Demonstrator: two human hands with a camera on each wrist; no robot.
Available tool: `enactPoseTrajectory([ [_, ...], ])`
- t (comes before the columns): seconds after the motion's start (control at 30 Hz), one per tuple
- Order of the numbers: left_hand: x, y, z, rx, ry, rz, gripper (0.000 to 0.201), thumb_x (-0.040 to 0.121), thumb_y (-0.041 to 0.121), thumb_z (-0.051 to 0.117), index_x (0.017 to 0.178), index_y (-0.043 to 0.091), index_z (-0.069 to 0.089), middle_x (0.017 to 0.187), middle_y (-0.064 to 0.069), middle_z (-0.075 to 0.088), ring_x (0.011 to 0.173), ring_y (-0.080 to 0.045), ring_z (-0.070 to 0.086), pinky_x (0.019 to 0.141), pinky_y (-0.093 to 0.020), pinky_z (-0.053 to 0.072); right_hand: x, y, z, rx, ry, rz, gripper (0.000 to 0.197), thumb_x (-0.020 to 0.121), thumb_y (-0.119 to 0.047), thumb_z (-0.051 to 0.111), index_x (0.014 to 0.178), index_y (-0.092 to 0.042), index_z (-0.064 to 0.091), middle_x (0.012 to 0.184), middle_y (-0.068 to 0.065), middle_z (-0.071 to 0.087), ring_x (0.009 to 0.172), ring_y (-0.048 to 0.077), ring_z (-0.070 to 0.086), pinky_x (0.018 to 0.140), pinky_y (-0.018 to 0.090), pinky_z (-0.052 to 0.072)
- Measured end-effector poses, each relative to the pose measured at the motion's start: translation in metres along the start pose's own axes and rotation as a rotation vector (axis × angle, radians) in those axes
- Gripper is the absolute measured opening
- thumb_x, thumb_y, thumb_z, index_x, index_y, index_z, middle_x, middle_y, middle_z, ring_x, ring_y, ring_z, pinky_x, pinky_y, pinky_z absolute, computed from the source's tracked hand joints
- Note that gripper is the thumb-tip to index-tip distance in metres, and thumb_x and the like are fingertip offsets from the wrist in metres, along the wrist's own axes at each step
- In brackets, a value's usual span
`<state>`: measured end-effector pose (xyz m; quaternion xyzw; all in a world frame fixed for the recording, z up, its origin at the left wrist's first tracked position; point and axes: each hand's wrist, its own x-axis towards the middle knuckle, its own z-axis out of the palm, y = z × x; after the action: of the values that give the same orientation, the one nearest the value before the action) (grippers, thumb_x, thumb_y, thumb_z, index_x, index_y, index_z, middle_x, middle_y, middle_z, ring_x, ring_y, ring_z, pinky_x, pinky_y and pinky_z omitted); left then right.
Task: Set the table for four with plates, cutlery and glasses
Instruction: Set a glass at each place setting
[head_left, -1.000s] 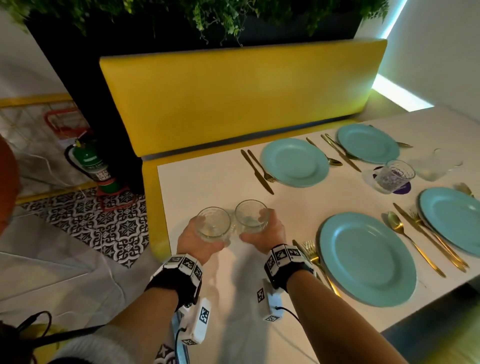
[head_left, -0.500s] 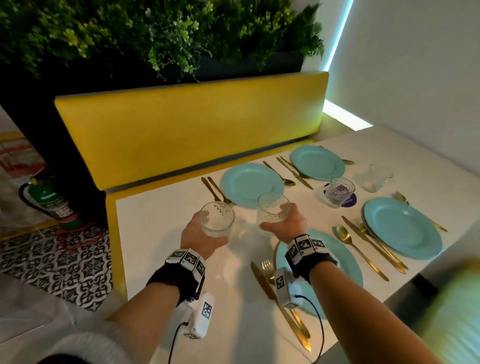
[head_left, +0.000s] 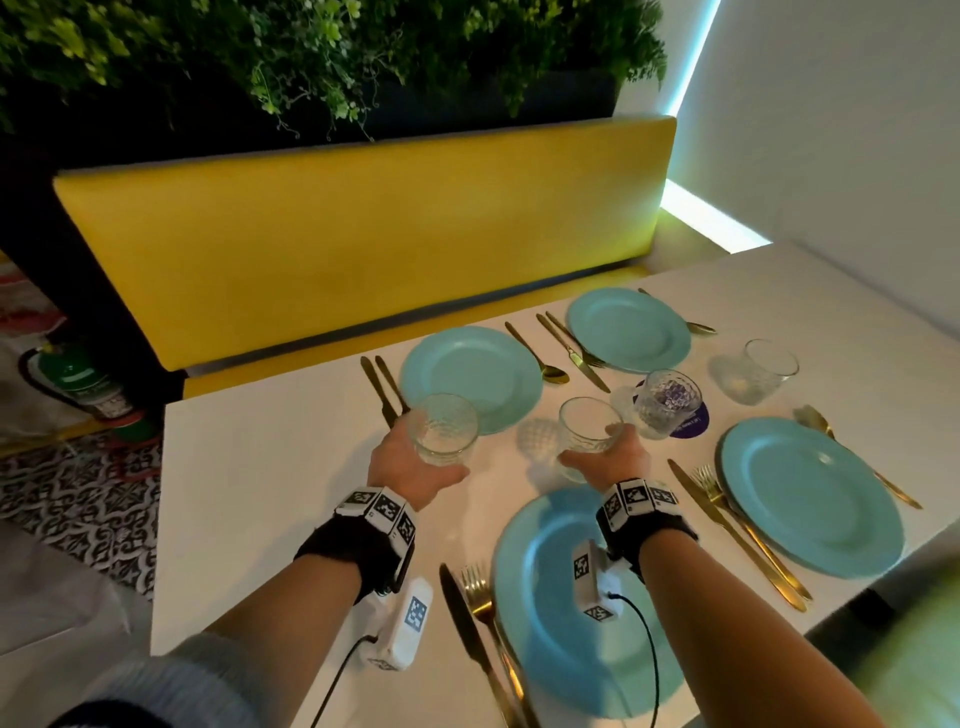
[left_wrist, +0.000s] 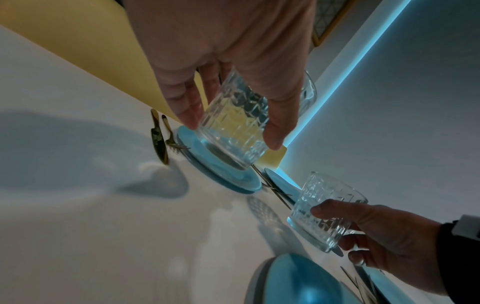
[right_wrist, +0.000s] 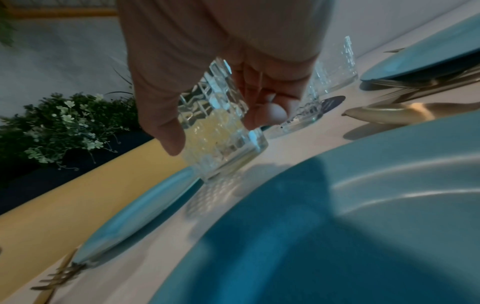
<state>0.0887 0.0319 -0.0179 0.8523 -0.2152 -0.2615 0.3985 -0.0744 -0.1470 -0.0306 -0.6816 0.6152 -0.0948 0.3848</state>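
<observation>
glass tumblers (head_left: 442, 428) (head_left: 589, 431) gripped by curled fingers (left_wrist: 187, 102) of each hand.

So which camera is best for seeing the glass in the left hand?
The left wrist view: the glass in the left hand fills the middle, cut pattern sharp, fingers round it. The head view shows it whole but small, above the table. The right wrist view does not show it.
</observation>
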Motion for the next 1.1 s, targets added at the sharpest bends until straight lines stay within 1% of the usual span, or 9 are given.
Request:
enactPoseTrajectory([
  [0.23,0.009,0.007,0.02,-0.005,0.005,-0.026,0.093,0.062,0.025,0.086,0.141,0.021,0.038,0.135,-0.004,0.055,0.126,-0.021,0.05,0.102,-0.025,0.04,0.023,0.014,0.001,0.037,0.03,0.034,0.076,0.068,-0.024,0.082,0.131,-0.012,0.041,0.129,0.013,0.056,0.12,0.029,0.052,0.095,0.032,0.044],
  [0.33,0.012,0.009,0.025,0.01,-0.009,-0.03,0.094,0.062,0.027,0.086,0.142,0.021,0.036,0.136,-0.005,0.053,0.127,-0.022,0.049,0.105,-0.027,0.039,0.027,0.017,0.002,0.044,0.044,0.032,0.077,0.068,-0.024,0.082,0.131,-0.011,0.041,0.128,0.014,0.056,0.12,0.029,0.052,0.097,0.034,0.044],
  [0.43,0.012,0.011,0.03,0.01,-0.009,-0.035,0.092,0.061,0.026,0.086,0.14,0.021,0.039,0.135,-0.005,0.054,0.126,-0.023,0.05,0.105,-0.028,0.041,0.029,0.021,0.004,0.057,0.048,0.035,0.078,0.067,-0.024,0.082,0.132,-0.011,0.04,0.128,0.015,0.056,0.12,0.03,0.052,0.098,0.035,0.043],
  [0.6,0.011,0.013,0.035,-0.01,-0.014,-0.031,0.089,0.063,0.022,0.086,0.139,0.018,0.041,0.135,-0.004,0.054,0.126,-0.022,0.05,0.101,-0.024,0.039,0.03,0.022,0.006,0.085,0.038,0.044,0.08,0.068,-0.024,0.083,0.133,-0.01,0.039,0.129,0.017,0.055,0.121,0.032,0.052,0.099,0.036,0.043],
  [0.7,0.01,0.013,0.037,-0.005,-0.021,-0.036,0.089,0.063,0.022,0.086,0.139,0.018,0.041,0.134,-0.004,0.055,0.125,-0.022,0.051,0.101,-0.025,0.04,0.032,0.023,0.005,0.08,0.018,0.058,0.084,0.069,-0.024,0.082,0.138,-0.011,0.035,0.132,0.018,0.053,0.124,0.033,0.05,0.102,0.037,0.041],
  [0.77,0.01,0.011,0.039,0.002,-0.029,-0.039,0.09,0.062,0.024,0.086,0.139,0.02,0.04,0.134,-0.004,0.055,0.125,-0.022,0.051,0.101,-0.026,0.04,0.033,0.024,0.003,0.073,-0.001,0.069,0.089,0.069,-0.023,0.082,0.141,-0.012,0.03,0.134,0.018,0.052,0.127,0.032,0.048,0.104,0.036,0.039],
  [0.87,0.009,0.008,0.041,0.025,-0.051,-0.048,0.092,0.061,0.028,0.086,0.14,0.023,0.038,0.134,-0.003,0.055,0.125,-0.021,0.051,0.101,-0.025,0.04,0.034,0.025,-0.003,0.071,-0.037,0.091,0.096,0.069,-0.017,0.082,0.145,-0.013,0.024,0.136,0.017,0.05,0.129,0.032,0.045,0.106,0.035,0.038],
  [0.97,0.006,0.006,0.043,0.054,-0.063,-0.058,0.092,0.063,0.029,0.086,0.14,0.021,0.037,0.135,-0.003,0.055,0.127,-0.022,0.05,0.102,-0.025,0.039,0.034,0.026,-0.007,0.07,-0.051,0.091,0.101,0.07,-0.017,0.081,0.148,-0.014,0.018,0.139,0.016,0.048,0.132,0.032,0.043,0.108,0.037,0.036],
  [1.1,0.003,0.003,0.047,0.071,-0.08,-0.072,0.091,0.064,0.028,0.085,0.141,0.02,0.036,0.137,-0.003,0.053,0.128,-0.022,0.049,0.102,-0.024,0.038,0.031,0.031,-0.011,0.054,-0.056,0.074,0.104,0.069,-0.017,0.081,0.149,-0.016,0.015,0.141,0.014,0.048,0.134,0.032,0.04,0.109,0.04,0.034],
])
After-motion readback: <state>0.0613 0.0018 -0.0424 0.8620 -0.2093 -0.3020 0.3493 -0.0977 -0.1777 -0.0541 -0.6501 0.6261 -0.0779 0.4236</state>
